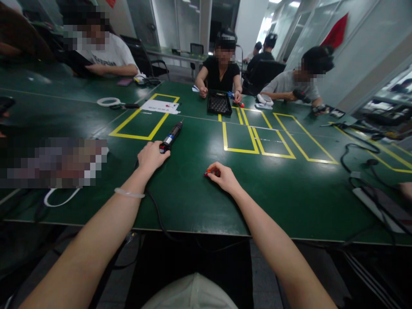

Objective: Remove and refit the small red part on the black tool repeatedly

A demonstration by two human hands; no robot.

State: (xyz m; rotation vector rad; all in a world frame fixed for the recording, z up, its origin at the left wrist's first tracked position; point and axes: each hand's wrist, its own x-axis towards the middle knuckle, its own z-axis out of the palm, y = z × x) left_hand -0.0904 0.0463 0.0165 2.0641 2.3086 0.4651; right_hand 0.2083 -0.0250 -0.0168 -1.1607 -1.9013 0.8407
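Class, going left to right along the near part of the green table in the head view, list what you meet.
White cord loop → left hand at the end of the screwdriver → right hand pinching a small red part → black cable.

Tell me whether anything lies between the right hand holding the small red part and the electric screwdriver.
Nothing visible does. Only bare green table lies between the right hand, closed on the small red part, and the electric screwdriver, whose rear end the left hand touches.
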